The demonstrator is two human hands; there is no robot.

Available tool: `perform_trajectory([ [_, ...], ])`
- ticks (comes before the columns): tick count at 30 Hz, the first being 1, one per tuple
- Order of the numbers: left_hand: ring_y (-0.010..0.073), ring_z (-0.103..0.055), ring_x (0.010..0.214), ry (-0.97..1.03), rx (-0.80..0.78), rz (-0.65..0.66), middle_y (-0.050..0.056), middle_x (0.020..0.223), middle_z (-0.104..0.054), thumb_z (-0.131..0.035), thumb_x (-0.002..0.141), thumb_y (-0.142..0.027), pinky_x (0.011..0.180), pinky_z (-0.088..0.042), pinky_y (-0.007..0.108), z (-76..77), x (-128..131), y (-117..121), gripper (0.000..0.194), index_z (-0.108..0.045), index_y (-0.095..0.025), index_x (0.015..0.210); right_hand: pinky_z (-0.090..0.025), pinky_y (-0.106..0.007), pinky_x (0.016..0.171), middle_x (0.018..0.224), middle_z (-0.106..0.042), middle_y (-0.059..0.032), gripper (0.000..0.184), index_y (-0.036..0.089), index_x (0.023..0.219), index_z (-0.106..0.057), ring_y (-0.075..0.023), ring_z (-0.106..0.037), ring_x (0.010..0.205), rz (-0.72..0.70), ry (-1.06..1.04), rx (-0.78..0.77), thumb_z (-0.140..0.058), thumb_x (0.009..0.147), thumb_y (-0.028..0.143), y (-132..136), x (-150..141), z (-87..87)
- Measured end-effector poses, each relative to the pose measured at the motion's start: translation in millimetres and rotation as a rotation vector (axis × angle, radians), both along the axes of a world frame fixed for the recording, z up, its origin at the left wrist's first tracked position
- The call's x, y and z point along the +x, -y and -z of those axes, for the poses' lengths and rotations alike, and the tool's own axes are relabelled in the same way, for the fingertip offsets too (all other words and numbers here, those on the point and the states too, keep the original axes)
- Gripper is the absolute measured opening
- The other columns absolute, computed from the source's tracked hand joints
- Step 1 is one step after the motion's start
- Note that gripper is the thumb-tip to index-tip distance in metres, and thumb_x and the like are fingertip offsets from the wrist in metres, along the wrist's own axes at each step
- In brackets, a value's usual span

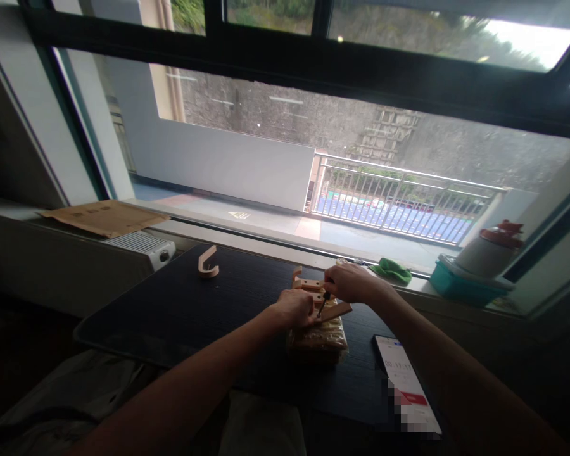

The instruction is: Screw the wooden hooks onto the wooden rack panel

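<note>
My right hand [348, 282] is closed around the dark handle of a screwdriver [323, 304]. The tool slants down, its tip meeting a flat wooden piece [337, 311]. Beside that tip, my left hand [295, 306] is closed on the left part of the same wooden piece; its fingertips are partly hidden. Both hands are over a stack wrapped in clear plastic [319, 339]. Behind them lies another wooden piece with dark holes [310, 284]. A hook-shaped wooden piece [209, 271] stands apart on the dark table [171, 316], towards the back left.
A phone with a running timer [399, 364] lies at the table's right. On the sill are a green cloth [392, 270], a teal box [470, 282] and a grey container with a red top [487, 253]. A brown envelope [109, 216] lies at left, below the large window.
</note>
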State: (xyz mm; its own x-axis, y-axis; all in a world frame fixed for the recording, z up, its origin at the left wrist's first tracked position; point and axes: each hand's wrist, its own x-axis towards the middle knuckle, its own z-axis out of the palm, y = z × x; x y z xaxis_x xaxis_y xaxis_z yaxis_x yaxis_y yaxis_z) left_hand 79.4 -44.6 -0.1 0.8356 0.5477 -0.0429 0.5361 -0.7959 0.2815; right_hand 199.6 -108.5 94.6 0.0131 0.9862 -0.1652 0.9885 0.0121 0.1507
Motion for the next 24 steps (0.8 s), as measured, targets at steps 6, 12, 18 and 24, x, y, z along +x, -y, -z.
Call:
perform_trajectory([
  [6, 0.0231, -0.06, 0.077, -0.046, 0.014, -0.004, 0.01, 0.081, -0.067, -0.054, 0.071, -0.033, 0.068, -0.044, 0.03, -3.5, 0, 1, 0.024, -0.07, -0.015, 0.077, -0.037, -0.025, 0.059, 0.089, -0.066, -0.0048, 0.024, 0.021, 0.094, -0.064, -0.0163, -0.058, 0.074, -0.031, -0.044, 0.006, -0.05, 0.078, 0.033, 2, 8, -5.5],
  [12, 0.0198, -0.06, 0.074, -0.05, 0.014, -0.012, 0.006, 0.081, -0.067, -0.054, 0.069, -0.032, 0.066, -0.043, 0.026, 0.4, 1, -2, 0.022, -0.069, -0.018, 0.077, -0.038, -0.026, 0.063, 0.087, -0.066, -0.0052, 0.022, 0.02, 0.091, -0.065, -0.0163, -0.058, 0.075, -0.025, -0.07, 0.021, -0.047, 0.08, 0.028, 3, 8, -3.2],
  [18, 0.0203, -0.06, 0.073, -0.022, 0.007, -0.021, 0.009, 0.076, -0.067, -0.055, 0.069, -0.029, 0.065, -0.042, 0.026, -0.5, 1, 0, 0.022, -0.07, -0.015, 0.075, -0.038, -0.026, 0.063, 0.088, -0.066, -0.0073, 0.027, 0.018, 0.092, -0.064, -0.0159, -0.057, 0.073, 0.016, -0.068, 0.01, -0.044, 0.083, 0.033, 1, 9, 0.5],
  [24, 0.0217, -0.06, 0.074, -0.016, -0.009, -0.001, 0.011, 0.08, -0.067, -0.055, 0.07, -0.032, 0.065, -0.043, 0.028, -1.8, 0, 0, 0.025, -0.07, -0.014, 0.078, -0.036, -0.024, 0.059, 0.089, -0.066, -0.0035, 0.027, 0.023, 0.096, -0.064, -0.0154, -0.057, 0.074, -0.015, -0.082, 0.029, -0.048, 0.08, 0.037, 1, 14, -3.7],
])
